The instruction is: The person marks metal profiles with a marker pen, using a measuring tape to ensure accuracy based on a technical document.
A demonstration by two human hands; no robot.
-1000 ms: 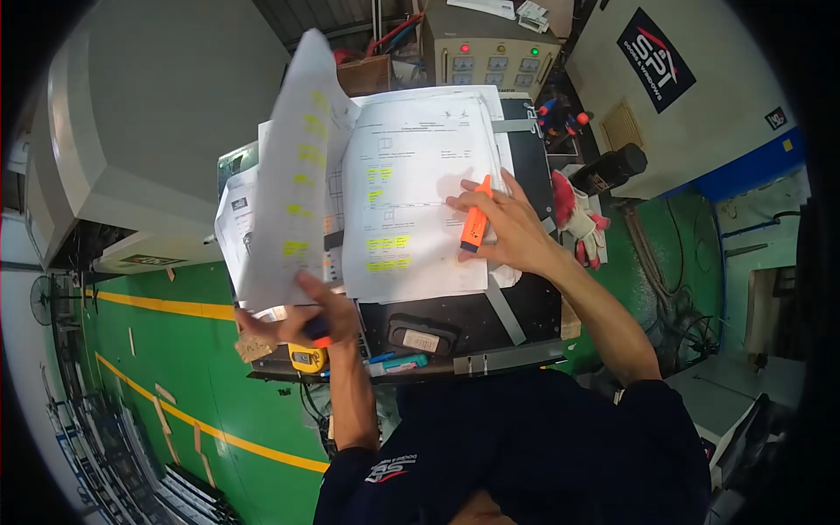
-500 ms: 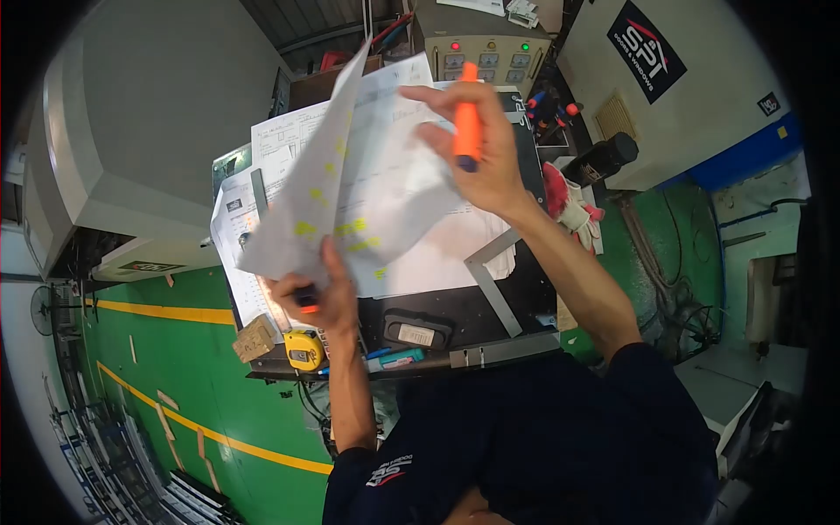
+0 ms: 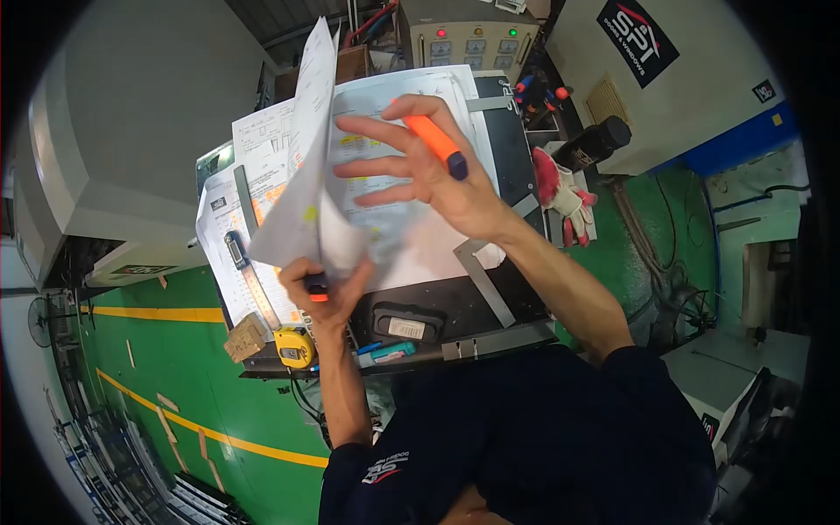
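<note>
My right hand (image 3: 446, 188) holds an orange highlighter (image 3: 430, 138) with a dark end against its thumb side. Its other fingers are spread over the printed sheets (image 3: 402, 87), which carry yellow highlighted lines. At the lower left, my left hand (image 3: 328, 293) is closed at the bottom edge of several lifted sheets (image 3: 293, 210), which stand up and curl leftward. A dark piece with an orange end (image 3: 317, 287) sits in the curled fingers of that hand. Beneath the lifted sheets lie more printed papers (image 3: 262, 131) with orange marks.
On the black table (image 3: 359, 324) are a carpenter's square (image 3: 490, 289), a black eraser-like block (image 3: 408, 324), a yellow tape measure (image 3: 295, 347), a wooden block (image 3: 245, 339), a digital caliper (image 3: 236, 249) and a teal marker (image 3: 389, 352). Gloves (image 3: 564, 197) and a black bottle (image 3: 599, 144) stand right.
My right hand has moved left and down over the sheets, its fingers spreading and the highlighter tilting. The lifted sheets have swung further upright and leftward, with my left hand still at their lower edge.
</note>
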